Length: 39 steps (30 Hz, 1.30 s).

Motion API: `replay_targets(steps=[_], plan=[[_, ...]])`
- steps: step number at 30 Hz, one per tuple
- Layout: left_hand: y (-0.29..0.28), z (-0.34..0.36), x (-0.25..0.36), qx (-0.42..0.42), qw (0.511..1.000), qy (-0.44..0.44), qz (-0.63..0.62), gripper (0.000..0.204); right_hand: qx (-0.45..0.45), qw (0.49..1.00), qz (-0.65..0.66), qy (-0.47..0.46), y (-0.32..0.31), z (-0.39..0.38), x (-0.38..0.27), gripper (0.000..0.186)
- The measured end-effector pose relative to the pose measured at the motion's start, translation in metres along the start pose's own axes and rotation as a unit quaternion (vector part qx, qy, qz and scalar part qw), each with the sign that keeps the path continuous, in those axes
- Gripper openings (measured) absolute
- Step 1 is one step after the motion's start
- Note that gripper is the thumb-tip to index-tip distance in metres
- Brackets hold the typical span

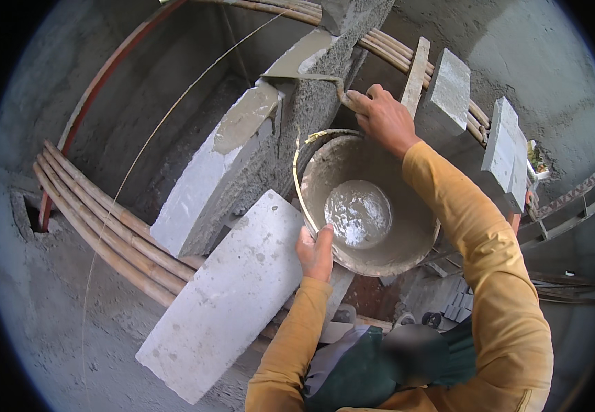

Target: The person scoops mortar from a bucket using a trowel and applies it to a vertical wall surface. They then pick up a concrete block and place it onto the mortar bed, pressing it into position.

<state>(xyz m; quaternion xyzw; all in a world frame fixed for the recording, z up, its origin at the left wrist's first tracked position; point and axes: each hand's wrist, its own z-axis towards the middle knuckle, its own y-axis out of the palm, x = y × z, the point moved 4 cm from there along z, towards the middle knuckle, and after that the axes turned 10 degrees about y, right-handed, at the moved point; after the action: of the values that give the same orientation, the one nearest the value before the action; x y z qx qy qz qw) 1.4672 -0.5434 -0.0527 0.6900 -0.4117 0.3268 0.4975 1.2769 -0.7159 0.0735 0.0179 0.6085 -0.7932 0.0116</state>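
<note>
1. Loose block (218,295): near left, slanted.
2. Wall (191,189): farther out, wet mortar (246,120) on top.
3. Trowel (303,77): blade over wall top, long axis left-right.
4. Left hand (316,254): grip closed on bucket (418,223) rim, near-left side.
5. Right hand (383,118): grip closed round trowel handle; blade lies left; nearer hand to mortar.

Single head-worn fisheye view, left of a side-by-side pair; upright, unmirrored. Set above the work, pitched steeply downward and forward. Looks into the mortar bucket (411,223) from above, at close range. Takes in both ochre-sleeved forearms (479,230) from the near edge. Spans widely, from bamboo poles (105,223) at left to plastered wall (531,62) at far right. Circular field, black-rimmed; straight edges bowed.
</note>
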Motion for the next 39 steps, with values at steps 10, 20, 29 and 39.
replay_targets(steps=[10,20,29,39], plan=[[0.002,0.001,-0.004,0.015,0.998,0.010,-0.056,0.023,-0.026,0.999,0.032,-0.022,-0.020,-0.029,-0.013,0.043],[0.005,-0.001,-0.001,0.022,0.999,0.026,-0.019,0.022,-0.064,0.994,0.090,0.019,-0.087,-0.081,0.004,0.040],[0.060,-0.003,0.015,-0.144,0.947,0.155,0.243,0.018,-0.265,0.939,-0.215,0.046,-0.104,-0.188,0.103,0.026],[0.069,-0.027,0.013,-0.213,0.960,0.144,0.115,0.014,-0.361,0.924,-0.129,-0.007,-0.069,-0.254,0.078,0.020]])
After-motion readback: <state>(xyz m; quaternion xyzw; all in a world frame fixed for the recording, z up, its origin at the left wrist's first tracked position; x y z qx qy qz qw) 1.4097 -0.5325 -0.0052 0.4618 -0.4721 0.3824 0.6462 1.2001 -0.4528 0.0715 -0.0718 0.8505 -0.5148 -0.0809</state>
